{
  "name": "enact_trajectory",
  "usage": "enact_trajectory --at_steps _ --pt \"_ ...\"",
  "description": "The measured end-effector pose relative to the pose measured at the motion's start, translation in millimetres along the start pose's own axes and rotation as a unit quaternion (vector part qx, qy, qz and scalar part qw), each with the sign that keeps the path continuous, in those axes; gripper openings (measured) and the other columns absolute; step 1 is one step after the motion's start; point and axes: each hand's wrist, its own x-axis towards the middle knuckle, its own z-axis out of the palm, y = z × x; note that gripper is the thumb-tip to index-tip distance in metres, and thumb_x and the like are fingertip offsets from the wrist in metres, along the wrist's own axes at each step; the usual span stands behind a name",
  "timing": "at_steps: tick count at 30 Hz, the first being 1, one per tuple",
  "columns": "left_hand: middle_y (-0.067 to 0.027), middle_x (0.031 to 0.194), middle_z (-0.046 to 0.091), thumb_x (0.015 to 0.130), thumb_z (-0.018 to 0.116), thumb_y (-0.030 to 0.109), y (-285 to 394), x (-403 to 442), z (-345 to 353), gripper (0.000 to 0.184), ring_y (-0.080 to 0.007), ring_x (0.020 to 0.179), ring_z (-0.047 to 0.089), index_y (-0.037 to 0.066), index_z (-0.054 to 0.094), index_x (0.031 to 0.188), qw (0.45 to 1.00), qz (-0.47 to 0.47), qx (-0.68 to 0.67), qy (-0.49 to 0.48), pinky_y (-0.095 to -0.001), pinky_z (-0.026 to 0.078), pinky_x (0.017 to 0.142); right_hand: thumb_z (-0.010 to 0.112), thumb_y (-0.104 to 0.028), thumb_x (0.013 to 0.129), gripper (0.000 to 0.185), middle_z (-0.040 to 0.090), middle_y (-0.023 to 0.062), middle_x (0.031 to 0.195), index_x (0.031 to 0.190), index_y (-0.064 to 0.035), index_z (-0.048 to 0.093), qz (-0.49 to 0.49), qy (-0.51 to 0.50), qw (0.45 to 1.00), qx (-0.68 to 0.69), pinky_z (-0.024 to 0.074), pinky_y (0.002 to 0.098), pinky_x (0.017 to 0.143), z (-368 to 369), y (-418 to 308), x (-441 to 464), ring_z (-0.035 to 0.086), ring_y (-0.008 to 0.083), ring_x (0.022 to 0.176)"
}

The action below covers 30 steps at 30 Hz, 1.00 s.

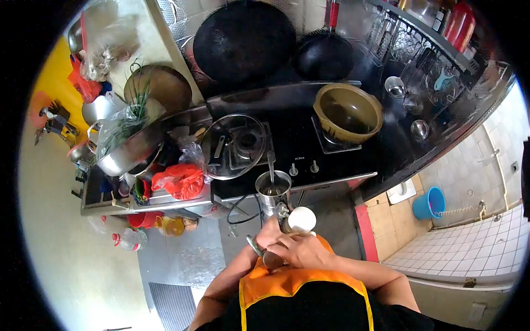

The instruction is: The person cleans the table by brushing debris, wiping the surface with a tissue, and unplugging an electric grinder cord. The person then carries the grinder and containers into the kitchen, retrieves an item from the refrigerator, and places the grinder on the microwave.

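Observation:
My left hand, with a bracelet at its wrist, is close to my body in front of the orange apron. Over it lies my right hand, its fingers curled in. The two hands meet around something brownish, mostly covered by the fingers, and its kind is not clear. Just beyond the right hand is a round white thing, perhaps a lid or a small bowl. A steel cup with a spoon standing in it is beyond the left hand, near the stove's front edge.
A glass lid lies over the left burner. On the right burner sits a brown clay pot. A red plastic bag and a steel basin crowd the left counter. A blue bucket stands on the floor at right.

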Motion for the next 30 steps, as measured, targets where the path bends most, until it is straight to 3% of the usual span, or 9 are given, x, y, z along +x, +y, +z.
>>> enact_trajectory --at_steps 6,16,17,21,25,27,28,29,30 --pt "-0.0067 0.11 0.057 0.068 0.083 0.023 6 1 2 0.063 -0.0168 0.103 0.054 0.007 0.049 0.118 0.998 0.032 0.06 -0.011 -0.034 0.044 0.091 0.06 -0.018 0.079 0.028 0.052 0.003 0.095 0.107 -0.0164 0.06 -0.063 0.069 0.994 -0.053 0.0537 0.0355 0.064 9 4 -2 0.065 0.0208 0.08" --pt "-0.0041 0.121 0.05 0.091 0.057 0.011 -30 -12 10 0.036 -0.0147 0.11 0.049 0.008 0.048 0.126 0.993 -0.053 -0.103 -0.031 -0.0309 0.04 0.098 0.063 -0.013 0.08 0.047 0.059 -0.0033 0.121 0.125 -0.0238 0.058 -0.063 -0.089 0.994 0.021 0.0566 0.0291 0.067 -5 -1 0 0.067 0.0188 0.092" --pt "-0.0035 0.119 0.052 0.092 0.055 0.011 -41 -12 9 0.03 -0.0138 0.107 0.05 0.008 0.051 0.122 1.0 -0.009 -0.017 -0.021 -0.0308 0.042 0.096 0.062 -0.013 0.08 0.048 0.059 -0.004 0.124 0.127 -0.0247 0.057 -0.089 -0.097 0.991 -0.006 0.0565 0.0285 0.066 -13 -4 3 0.067 0.0181 0.093" --pt "-0.0061 0.111 0.054 0.074 0.075 0.017 -35 -13 7 0.048 -0.0175 0.103 0.052 0.008 0.05 0.115 0.997 -0.045 -0.057 -0.016 -0.032 0.043 0.093 0.06 -0.016 0.083 0.049 0.057 -0.0053 0.127 0.131 -0.0266 0.055 -0.146 -0.071 0.987 -0.01 0.0557 0.0259 0.063 3 7 2 0.067 0.0166 0.092" --pt "-0.0069 0.107 0.055 0.074 0.077 0.018 -10 -18 2 0.049 -0.0186 0.101 0.054 0.008 0.051 0.114 0.983 0.051 0.174 0.008 -0.0344 0.044 0.092 0.064 -0.027 0.082 0.048 0.06 0.0017 0.117 0.129 -0.0251 0.055 -0.122 -0.044 0.991 -0.035 0.0543 0.0283 0.055 -3 -1 5 0.067 0.0193 0.082" --pt "-0.0067 0.113 0.054 0.084 0.064 0.018 -69 -18 6 0.042 -0.0183 0.106 0.053 0.008 0.048 0.121 0.986 -0.02 -0.163 0.023 -0.034 0.044 0.095 0.066 -0.032 0.08 0.049 0.061 0.0057 0.111 0.127 -0.0236 0.056 -0.052 -0.114 0.984 -0.126 0.0536 0.0309 0.051 -4 -12 3 0.067 0.0211 0.077" --pt "-0.0054 0.12 0.053 0.093 0.053 0.016 -52 -21 3 0.036 -0.017 0.112 0.052 0.008 0.046 0.127 0.992 -0.012 -0.122 0.014 -0.0328 0.042 0.098 0.067 -0.032 0.079 0.042 0.062 0.0078 0.096 0.119 -0.0208 0.058 -0.074 -0.046 0.986 -0.141 0.0522 0.0337 0.047 -1 -12 4 0.066 0.0226 0.07" --pt "-0.0035 0.118 0.053 0.095 0.049 0.013 -33 -26 -5 0.033 -0.0161 0.111 0.052 0.008 0.046 0.128 0.984 0.087 0.156 -0.018 -0.0325 0.043 0.097 0.066 -0.029 0.079 0.038 0.063 0.0074 0.092 0.115 -0.0196 0.058 -0.082 -0.054 0.984 -0.147 0.0522 0.0338 0.047 7 -7 2 0.066 0.0227 0.069" --pt "-0.0046 0.116 0.055 0.09 0.056 0.014 -45 -25 -1 0.037 -0.0176 0.11 0.053 0.007 0.047 0.126 0.995 0.064 0.071 -0.001 -0.0333 0.043 0.096 0.066 -0.027 0.079 0.034 0.063 0.0069 0.089 0.111 -0.0185 0.059 -0.089 -0.063 0.982 -0.151 0.0522 0.0339 0.048 16 -1 2 0.066 0.0228 0.069"
